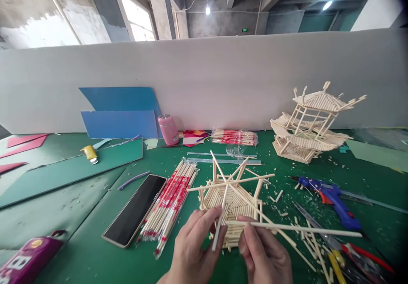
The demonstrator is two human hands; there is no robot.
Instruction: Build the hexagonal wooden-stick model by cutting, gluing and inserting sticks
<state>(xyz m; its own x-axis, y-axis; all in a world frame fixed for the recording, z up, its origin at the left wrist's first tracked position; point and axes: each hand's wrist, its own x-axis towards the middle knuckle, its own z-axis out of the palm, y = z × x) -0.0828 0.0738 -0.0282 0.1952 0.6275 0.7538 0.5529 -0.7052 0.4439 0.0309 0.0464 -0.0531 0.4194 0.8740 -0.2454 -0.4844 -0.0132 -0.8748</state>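
Note:
My right hand point(264, 252) pinches a long pale wooden stick point(318, 229), which points out to the right with its left end near my left hand. Thumb and fingers of my left hand point(197, 243) close around the near stick point(225, 199) of a star-shaped frame of crossed sticks. That frame rests over a many-sided model base point(234, 207) built of wooden sticks, with short posts round its rim. My fingers hide part of the base's near side.
A finished stick pavilion point(314, 126) stands at back right. On the right lie a blue glue gun point(331, 197), scissors point(314, 222) and red-handled pliers point(366, 258). To the left are packed sticks point(172, 199), a phone point(137, 209) and a yellow cutter point(90, 153). A pink can point(168, 129) stands behind.

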